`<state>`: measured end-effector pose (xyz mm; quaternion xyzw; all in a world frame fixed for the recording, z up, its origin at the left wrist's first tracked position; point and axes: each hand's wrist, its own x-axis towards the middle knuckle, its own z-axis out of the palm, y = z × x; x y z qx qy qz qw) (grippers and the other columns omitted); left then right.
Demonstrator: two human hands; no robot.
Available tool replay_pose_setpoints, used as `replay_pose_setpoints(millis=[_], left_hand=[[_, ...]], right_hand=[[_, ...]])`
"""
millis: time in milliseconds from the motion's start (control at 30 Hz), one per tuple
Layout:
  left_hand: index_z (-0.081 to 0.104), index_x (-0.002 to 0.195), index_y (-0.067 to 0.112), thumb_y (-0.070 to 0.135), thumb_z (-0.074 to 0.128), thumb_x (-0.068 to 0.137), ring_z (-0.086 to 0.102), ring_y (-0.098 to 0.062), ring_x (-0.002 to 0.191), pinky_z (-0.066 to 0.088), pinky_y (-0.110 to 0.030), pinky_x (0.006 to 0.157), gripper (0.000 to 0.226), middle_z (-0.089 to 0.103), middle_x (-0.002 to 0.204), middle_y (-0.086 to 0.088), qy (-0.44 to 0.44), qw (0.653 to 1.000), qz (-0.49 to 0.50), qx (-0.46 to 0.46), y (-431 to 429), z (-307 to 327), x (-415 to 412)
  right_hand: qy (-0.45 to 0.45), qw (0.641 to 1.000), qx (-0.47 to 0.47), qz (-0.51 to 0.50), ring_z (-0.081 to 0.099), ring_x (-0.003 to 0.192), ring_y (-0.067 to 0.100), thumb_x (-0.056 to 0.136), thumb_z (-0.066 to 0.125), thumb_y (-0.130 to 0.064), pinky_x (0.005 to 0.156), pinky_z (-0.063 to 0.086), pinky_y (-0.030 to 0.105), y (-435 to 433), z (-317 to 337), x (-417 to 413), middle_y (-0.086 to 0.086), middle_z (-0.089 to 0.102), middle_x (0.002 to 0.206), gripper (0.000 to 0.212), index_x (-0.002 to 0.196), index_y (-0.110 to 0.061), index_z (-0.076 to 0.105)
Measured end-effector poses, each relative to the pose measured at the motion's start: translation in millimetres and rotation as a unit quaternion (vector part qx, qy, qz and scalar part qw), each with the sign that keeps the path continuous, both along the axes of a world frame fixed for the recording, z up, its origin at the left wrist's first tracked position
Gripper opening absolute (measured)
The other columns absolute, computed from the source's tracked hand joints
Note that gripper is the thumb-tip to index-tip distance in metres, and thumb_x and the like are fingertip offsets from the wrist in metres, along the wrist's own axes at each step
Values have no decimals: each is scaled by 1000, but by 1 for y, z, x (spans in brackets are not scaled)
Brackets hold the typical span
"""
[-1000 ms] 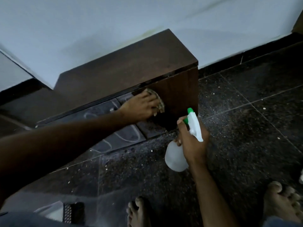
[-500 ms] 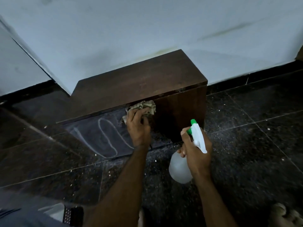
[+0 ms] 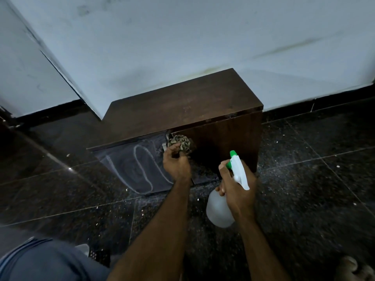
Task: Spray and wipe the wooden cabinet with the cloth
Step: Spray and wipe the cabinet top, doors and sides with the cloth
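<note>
A low dark wooden cabinet point(image 3: 182, 106) stands against the white wall. Its front has a dark left panel point(image 3: 129, 167) with looping chalk-like lines and a brown wooden right door point(image 3: 227, 138). My left hand point(image 3: 176, 163) is bunched around a crumpled patterned cloth point(image 3: 181, 144), pressed at the top of the front where the two panels meet. My right hand point(image 3: 237, 187) grips a white spray bottle point(image 3: 220, 211) with a white trigger head and green nozzle point(image 3: 233, 153). The nozzle points at the wooden door from a short way off.
Dark speckled floor tiles point(image 3: 314, 179) spread all around, with a black skirting strip point(image 3: 324, 102) below the wall. A wall corner point(image 3: 60, 63) juts out at the left. My blue-clad knee point(image 3: 46, 262) is at the lower left, a bare foot point(image 3: 353, 268) at the lower right.
My left hand has turned and drawn the cloth from the wooden door's edge up to the top seam between the panels. The view has pulled back. The right hand and bottle keep their pose.
</note>
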<state>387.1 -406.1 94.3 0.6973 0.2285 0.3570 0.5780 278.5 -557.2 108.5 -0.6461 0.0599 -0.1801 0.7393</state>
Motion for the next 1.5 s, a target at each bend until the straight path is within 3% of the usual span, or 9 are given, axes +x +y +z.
replay_pose_setpoints(millis=[167, 333, 433, 633, 933, 1100, 1300, 1400, 1500], left_hand=[[76, 108, 20, 2, 66, 87, 61, -11, 95, 49, -14, 86, 30, 66, 113, -2, 9, 985, -14, 174, -6, 13, -16], [75, 101, 11, -3, 63, 80, 70, -28, 100, 58, -47, 93, 28, 75, 104, -13, 20, 1000, 4, 13, -6, -17, -4], [79, 99, 10, -4, 64, 82, 70, -34, 100, 55, -39, 94, 26, 77, 101, -14, 156, 984, 42, -76, -12, -32, -17], [75, 95, 26, 6, 73, 88, 73, -17, 95, 60, -35, 90, 21, 77, 96, 0, -15, 994, 39, -102, -14, -11, 0], [70, 115, 11, 5, 63, 87, 56, -31, 103, 52, -40, 84, 29, 59, 115, -10, 26, 905, -62, 419, 2, -8, -4], [68, 122, 14, 8, 58, 93, 58, -37, 111, 55, -47, 84, 31, 60, 129, -11, 62, 859, -78, 503, 2, -7, -12], [78, 110, 23, 16, 68, 89, 71, -22, 105, 59, -40, 91, 24, 77, 113, 0, 163, 973, -33, 159, -31, -59, -9], [77, 92, 17, 8, 77, 82, 72, -29, 95, 58, -50, 91, 12, 78, 96, -9, 192, 974, 38, -114, -31, -83, -1], [76, 82, 20, 8, 81, 81, 74, -29, 88, 62, -50, 83, 13, 78, 88, -6, 133, 978, 4, -159, -31, -73, -1]], right_hand=[[-11, 1000, 0, 7, 53, 43, 11, 100, 75, -15, 47, 52, 31, 4, 2, 0, 2, 58, 56, 24, 104, -38, 70], [-9, 1000, 1, 1, 53, 42, 10, 100, 75, -15, 48, 52, 31, 5, -1, 5, 7, 58, 59, 22, 102, -37, 70], [-9, 1000, 11, 7, 53, 43, 12, 100, 75, -17, 50, 51, 32, 4, -4, 5, 5, 57, 58, 14, 104, -30, 72], [-19, 1000, 6, 2, 52, 44, 12, 101, 74, -15, 47, 53, 33, -3, -4, 6, 6, 58, 58, 11, 105, -26, 72], [-7, 1000, -13, 1, 54, 43, 10, 101, 74, -15, 47, 51, 28, 3, -10, 13, 1, 59, 55, 11, 111, -17, 72], [-11, 1000, -5, 7, 52, 43, 7, 100, 75, -12, 47, 52, 28, 9, -4, 10, 0, 58, 57, 22, 104, -33, 70], [-12, 1000, -17, 8, 53, 44, 13, 101, 75, -19, 52, 52, 34, 2, -8, 10, -3, 57, 55, 11, 110, -14, 72], [-23, 999, -23, 12, 53, 44, 14, 101, 74, -17, 49, 53, 34, -7, -5, 11, 1, 58, 56, 6, 107, -18, 72], [-35, 998, -45, 0, 54, 43, 13, 100, 74, -15, 48, 54, 32, -14, -6, 15, 8, 59, 56, 15, 102, -29, 71]])
